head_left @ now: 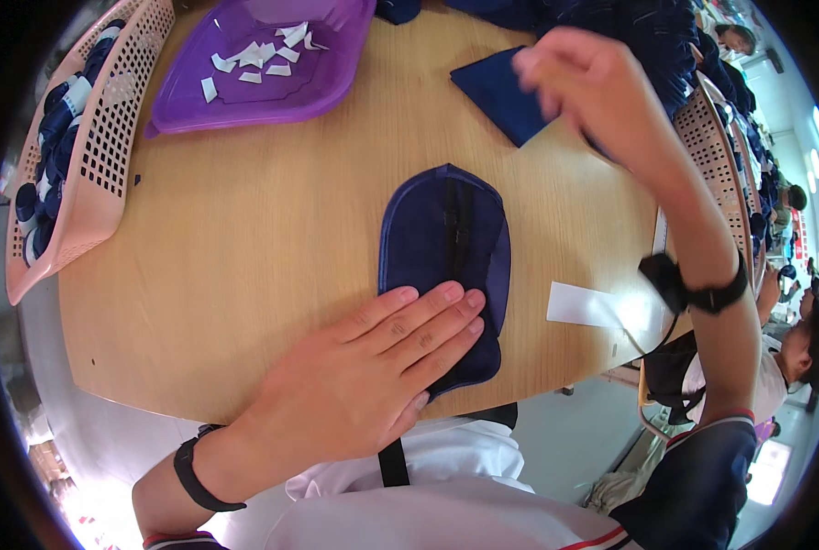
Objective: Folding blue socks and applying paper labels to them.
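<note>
A navy fabric pouch [419,229] with a rounded far end lies flat on the wooden table, a dark zipper-like strip running along its middle. Across its near part my left hand [382,357] rests palm down, fingers stretched out and pressing on the cloth. My right hand [593,82] is raised at the far right, above or beside a folded navy cloth piece [497,96]. Motion blurs its fingers, so whether they grip anything is unclear.
A purple tray [336,87] holding small white paper pieces [258,57] stands far left. Pink baskets of navy rolled items flank the table, one left [111,165], one right [703,137]. Navy cloth [630,37] is piled far right; a white strip [593,304] lies nearer. People sit beyond.
</note>
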### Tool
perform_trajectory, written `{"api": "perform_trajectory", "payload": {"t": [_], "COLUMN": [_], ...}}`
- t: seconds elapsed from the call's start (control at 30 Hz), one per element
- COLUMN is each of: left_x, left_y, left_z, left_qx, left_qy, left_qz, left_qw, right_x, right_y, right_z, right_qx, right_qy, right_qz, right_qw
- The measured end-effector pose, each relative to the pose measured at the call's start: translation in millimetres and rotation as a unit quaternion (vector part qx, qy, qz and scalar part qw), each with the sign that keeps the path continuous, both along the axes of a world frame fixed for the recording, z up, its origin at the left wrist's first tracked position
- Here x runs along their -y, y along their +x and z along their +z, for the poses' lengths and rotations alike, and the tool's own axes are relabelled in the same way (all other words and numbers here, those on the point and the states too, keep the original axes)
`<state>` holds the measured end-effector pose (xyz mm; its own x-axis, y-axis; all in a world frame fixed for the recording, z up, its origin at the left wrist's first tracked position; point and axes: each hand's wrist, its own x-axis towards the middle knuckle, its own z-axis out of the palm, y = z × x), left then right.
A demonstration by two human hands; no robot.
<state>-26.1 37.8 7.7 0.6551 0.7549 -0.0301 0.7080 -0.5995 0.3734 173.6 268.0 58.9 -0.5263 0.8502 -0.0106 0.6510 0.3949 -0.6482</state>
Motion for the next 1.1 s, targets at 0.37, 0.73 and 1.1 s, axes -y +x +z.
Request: {"api": "perform_trajectory", "payload": {"t": [0.37,0.73,1.1], "left_x": [-7,-2,-5], "left_y": [-3,-4,2], "left_z": [1,-1,-3], "left_qx": [0.026,0.051,0.083], "left_qy": [-0.013,-0.001,-0.004], "left_qz": [-0.025,-0.017,0.020], "left_qw": [0.999,0.999,0.996], "right_x": [-80,-15,28], "right_y": [15,22,-22], "right_z": [-10,66,-11], "right_qx": [0.195,-0.023,-0.016], "right_qy": [-0.032,-0.039,-0.272], "right_qz": [-0.042,0.130,0.213], "right_qw": [0.979,0.990,0.938]}}
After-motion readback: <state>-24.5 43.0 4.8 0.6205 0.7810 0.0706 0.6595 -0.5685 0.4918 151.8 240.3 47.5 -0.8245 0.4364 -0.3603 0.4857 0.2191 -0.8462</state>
